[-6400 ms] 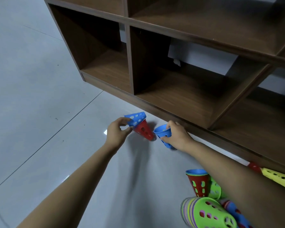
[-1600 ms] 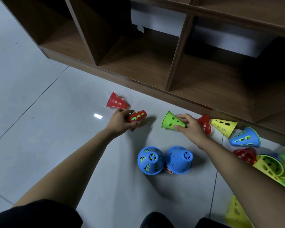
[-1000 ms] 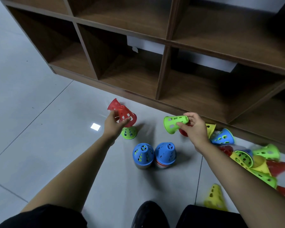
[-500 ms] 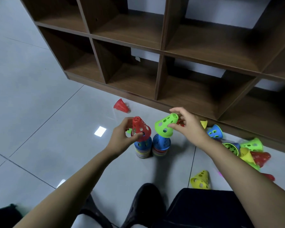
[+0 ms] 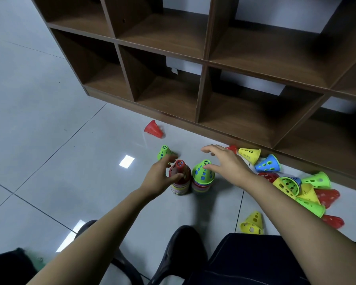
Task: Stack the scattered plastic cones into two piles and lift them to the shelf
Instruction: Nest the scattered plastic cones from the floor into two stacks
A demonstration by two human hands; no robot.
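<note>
The left hand [image 5: 162, 178] curls round the red-topped pile [image 5: 180, 185] on the floor [image 5: 70, 182]; the right hand [image 5: 227, 164] hangs spread by the green-topped pile [image 5: 202, 175]. A green cone [image 5: 164, 152] stands just behind the left hand, and a heap of cones [image 5: 304, 192] lies to the right.

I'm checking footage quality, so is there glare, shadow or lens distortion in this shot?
Head view: a bright rectangular light reflection glares off the glossy grey tiled floor; head view: the brown wooden shelf unit's uprights fan outward, wide-angle stretch, its lower compartments deeply shadowed; head view: the left hand holding the red perforated plastic cone looks sharp.
</note>
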